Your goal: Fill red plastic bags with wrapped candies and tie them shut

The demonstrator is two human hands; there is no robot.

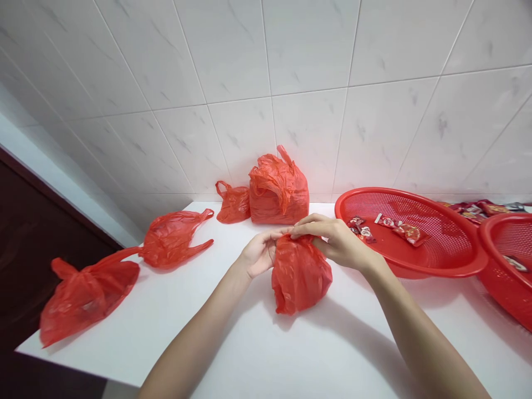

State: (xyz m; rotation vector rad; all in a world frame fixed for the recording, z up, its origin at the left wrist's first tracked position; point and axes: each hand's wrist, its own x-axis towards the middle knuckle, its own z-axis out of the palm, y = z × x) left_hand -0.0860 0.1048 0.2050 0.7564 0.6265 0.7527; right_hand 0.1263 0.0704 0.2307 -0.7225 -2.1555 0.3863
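Observation:
A small filled red plastic bag point(300, 277) hangs just above the white table point(199, 321), near its middle. My left hand point(260, 252) pinches the bag's top from the left. My right hand point(334, 238) grips the same gathered top from the right, fingers curled over it. Both hands are closed on the bag's neck.
Several other red bags lie about: two at the left edge point(85, 293) point(174, 237), a small one point(233, 203) and a large one point(279, 188) against the tiled wall. A red mesh basket point(449, 257) with wrapped sweets point(409, 231) sits right, a second basket point(509, 282) beyond it.

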